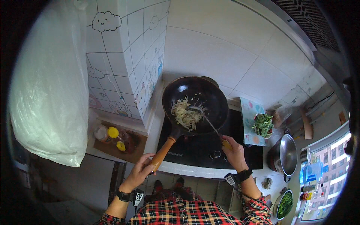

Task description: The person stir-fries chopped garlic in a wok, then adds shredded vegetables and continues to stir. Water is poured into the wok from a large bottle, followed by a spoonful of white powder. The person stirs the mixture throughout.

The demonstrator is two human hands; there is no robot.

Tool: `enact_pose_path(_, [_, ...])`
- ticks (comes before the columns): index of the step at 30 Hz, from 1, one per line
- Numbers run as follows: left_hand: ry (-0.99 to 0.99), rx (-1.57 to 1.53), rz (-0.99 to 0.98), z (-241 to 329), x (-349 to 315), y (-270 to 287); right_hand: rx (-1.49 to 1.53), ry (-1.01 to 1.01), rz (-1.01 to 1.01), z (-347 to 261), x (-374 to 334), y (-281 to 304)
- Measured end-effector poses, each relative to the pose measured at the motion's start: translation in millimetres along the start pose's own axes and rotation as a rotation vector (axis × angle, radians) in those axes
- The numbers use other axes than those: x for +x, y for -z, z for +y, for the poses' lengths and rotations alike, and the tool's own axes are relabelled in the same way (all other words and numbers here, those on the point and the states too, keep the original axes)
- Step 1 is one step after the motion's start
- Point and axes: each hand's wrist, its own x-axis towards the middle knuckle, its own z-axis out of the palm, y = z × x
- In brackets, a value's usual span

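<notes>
A black wok [212, 92] stands on the dark glass cooktop [178, 152] in front of me. Its wooden handle [162, 154] points toward me at the lower left, and my left hand [142, 168] is closed around the end of it. Pale shredded vegetable [185, 116] lies heaped in the left part of the wok. My right hand [234, 153] grips the handle of a metal spatula [210, 123]. The spatula's head rests among the shreds and is partly hidden by them.
Right of the cooktop are a bowl of leafy greens [263, 124] on a patterned mat [247, 112], a steel pot [288, 153] and another bowl of greens [285, 204]. Yellow-capped bottles [113, 132] stand in a tray at left. A big pale plastic bag [48, 93] hangs beyond them.
</notes>
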Motion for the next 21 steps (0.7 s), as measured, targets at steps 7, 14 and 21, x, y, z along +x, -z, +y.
enact_pose_path(7, [-0.041,0.035,-0.006,-7.2,-0.5,2.2,0.154,0.047,-0.007,-3.2,-21.2,1.8])
enact_pose_path(14, [-0.020,0.038,0.009,-5.2,-0.2,0.8,0.018,0.098,0.238,33.0,36.1,-15.8])
enact_pose_path(21, [-0.026,0.062,0.043,-4.9,-0.1,-2.3,0.048,0.047,0.222,31.5,94.0,-34.4])
